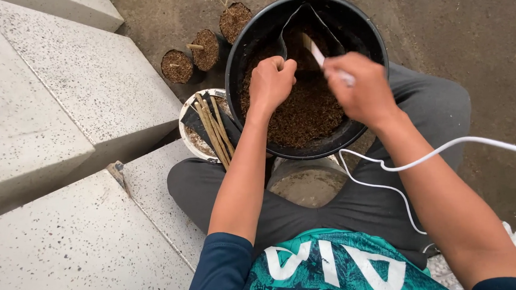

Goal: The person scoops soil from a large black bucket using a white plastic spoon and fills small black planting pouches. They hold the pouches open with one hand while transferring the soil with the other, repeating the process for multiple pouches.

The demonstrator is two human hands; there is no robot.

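Note:
A large black tub [239, 53] full of brown soil mix [306, 111] sits in front of my knees. Inside it a black planting bag [313, 21] stands open. My left hand [271, 83] grips the bag's near edge and holds it open. My right hand [360, 88] is closed on a pale scoop handle [318, 52] that points into the bag's mouth.
Three small black bags filled with soil, some with a stick cutting, stand behind the tub [206, 48]. A white bucket [186, 116] holds long cuttings and empty black bags. Speckled stone steps [65, 113] lie to the left. A white cable [398, 168] crosses my lap.

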